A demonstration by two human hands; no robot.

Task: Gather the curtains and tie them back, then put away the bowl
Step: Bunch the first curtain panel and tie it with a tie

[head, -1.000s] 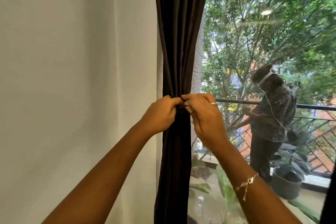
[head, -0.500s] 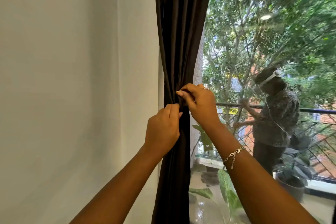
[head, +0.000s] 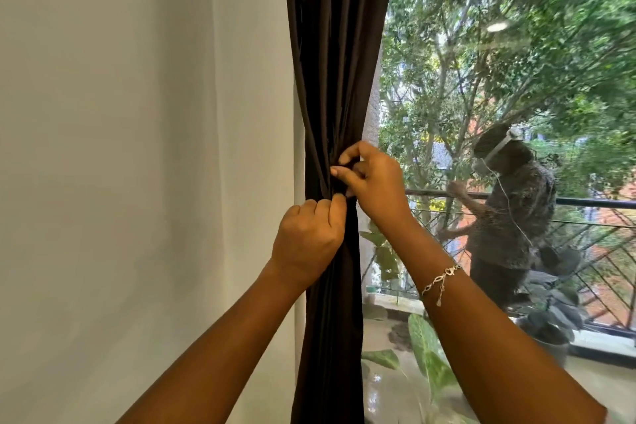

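Two hands on the curtain, hung twelve to six: right hand pinching the cinch, left hand gripping fabric just below, at seven o'clock.

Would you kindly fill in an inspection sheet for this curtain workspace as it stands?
Surface: white wall; no table seen.
Job's things: dark brown curtain gathered into a bunch; bowl not in view.
Clutter: nothing seen.
Hands: left hand grips the gathered curtain; right hand pinches the fabric just above it.
Cables: thin white cord on the person at the window.
Surroundings: trees, balcony railing, potted plant.
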